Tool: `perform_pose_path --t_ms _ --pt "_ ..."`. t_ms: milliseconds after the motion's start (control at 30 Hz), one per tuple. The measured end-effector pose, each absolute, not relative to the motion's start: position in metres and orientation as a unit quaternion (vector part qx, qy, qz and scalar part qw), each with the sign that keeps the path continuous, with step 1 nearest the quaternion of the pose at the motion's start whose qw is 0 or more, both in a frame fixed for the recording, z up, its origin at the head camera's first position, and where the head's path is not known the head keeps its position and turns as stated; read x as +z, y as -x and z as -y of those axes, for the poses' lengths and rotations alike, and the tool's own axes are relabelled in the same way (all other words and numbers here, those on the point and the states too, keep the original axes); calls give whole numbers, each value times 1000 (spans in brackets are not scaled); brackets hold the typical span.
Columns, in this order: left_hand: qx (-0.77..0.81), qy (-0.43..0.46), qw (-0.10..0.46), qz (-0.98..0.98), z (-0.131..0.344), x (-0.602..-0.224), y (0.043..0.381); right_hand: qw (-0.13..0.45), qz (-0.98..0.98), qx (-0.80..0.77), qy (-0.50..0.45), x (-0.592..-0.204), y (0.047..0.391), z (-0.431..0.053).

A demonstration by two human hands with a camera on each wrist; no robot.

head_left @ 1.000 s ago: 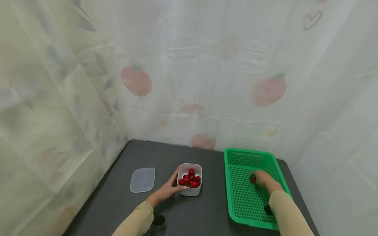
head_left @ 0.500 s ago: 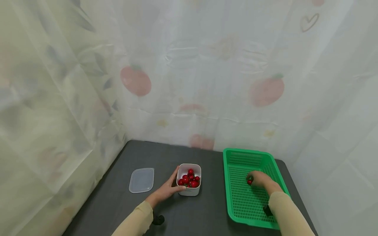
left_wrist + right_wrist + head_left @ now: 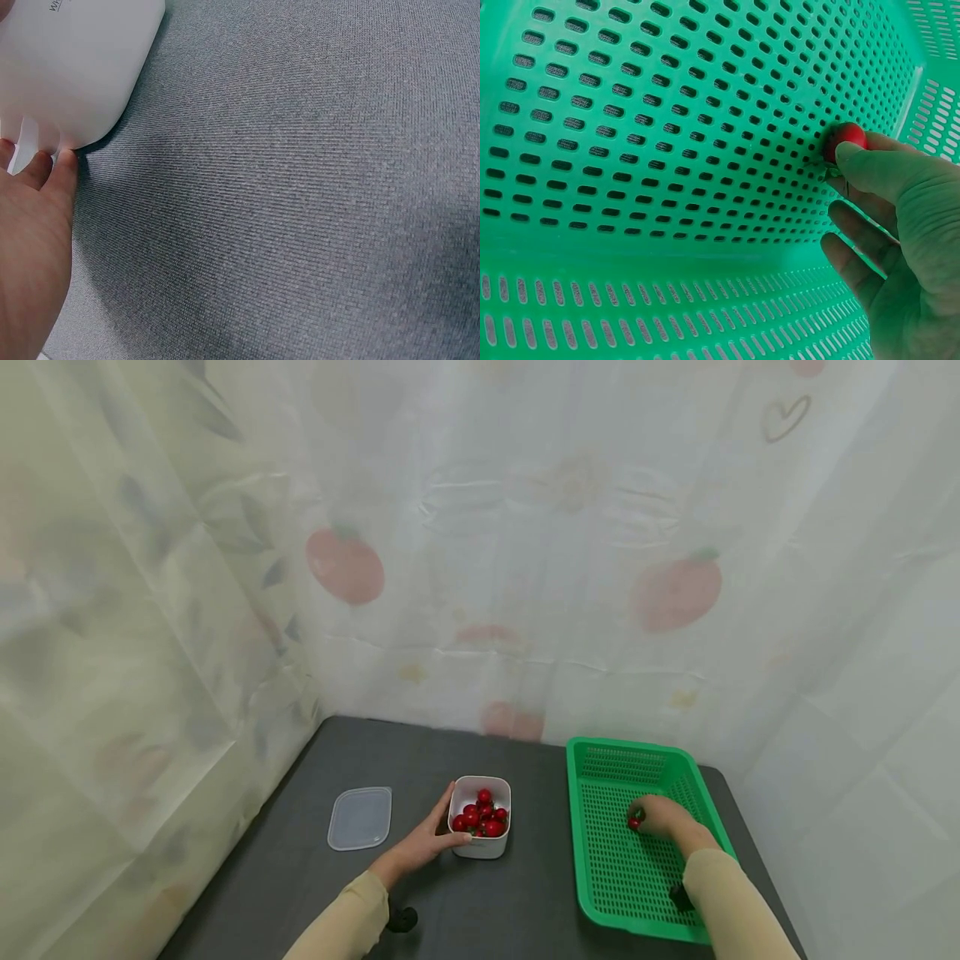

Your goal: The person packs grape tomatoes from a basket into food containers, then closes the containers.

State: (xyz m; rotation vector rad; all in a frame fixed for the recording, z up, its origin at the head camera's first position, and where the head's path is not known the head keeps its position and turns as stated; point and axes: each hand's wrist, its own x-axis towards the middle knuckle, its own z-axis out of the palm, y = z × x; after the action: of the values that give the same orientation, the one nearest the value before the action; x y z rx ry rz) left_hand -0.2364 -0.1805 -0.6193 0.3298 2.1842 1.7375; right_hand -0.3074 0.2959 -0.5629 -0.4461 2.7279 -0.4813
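A white square container (image 3: 481, 849) with several red cherry tomatoes (image 3: 487, 812) stands on the dark table. My left hand (image 3: 424, 843) holds it from the left, thumb at the front near the rim; in the left wrist view fingertips touch its lower wall. Inside the green perforated basket (image 3: 609, 860), my right hand (image 3: 666, 817) pinches one cherry tomato (image 3: 853, 135) between thumb and index finger. That tomato is close to the basket floor; whether it touches is hard to tell. Its green stem shows below the thumb, and the other fingers are spread loosely.
A translucent square lid (image 3: 360, 818) lies flat on the table, left of the container. Curtain-like sheets (image 3: 525, 568) with fruit prints hang behind and at the left of the table. The basket's raised walls surround the right hand.
My right hand has shifted slightly left in the basket with the cherry tomato, then stayed nearly still. The left hand and container have not visibly moved.
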Motion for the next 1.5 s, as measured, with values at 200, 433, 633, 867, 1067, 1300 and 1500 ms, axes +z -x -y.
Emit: perform_pose_path --t_ms 200,433,633,867,1067,1300,1500 --pt "607 -118 163 -769 180 -618 236 165 -958 -169 162 -563 305 -295" --pt "608 -117 167 -767 179 -617 235 164 -958 -166 165 -558 302 -292" --pt "608 -115 166 -768 180 -618 236 166 -958 -167 161 -554 299 -290" --pt "609 -116 166 -767 180 -622 239 158 -960 -160 165 -556 298 -294" --pt "607 -119 164 -768 180 -620 241 152 -959 -166 169 -553 300 -298" --pt "605 -124 155 -771 180 -617 242 146 -957 -173 180 -542 304 -298" --pt "610 -117 160 -768 182 -620 242 124 -954 -179 206 -528 305 -295"
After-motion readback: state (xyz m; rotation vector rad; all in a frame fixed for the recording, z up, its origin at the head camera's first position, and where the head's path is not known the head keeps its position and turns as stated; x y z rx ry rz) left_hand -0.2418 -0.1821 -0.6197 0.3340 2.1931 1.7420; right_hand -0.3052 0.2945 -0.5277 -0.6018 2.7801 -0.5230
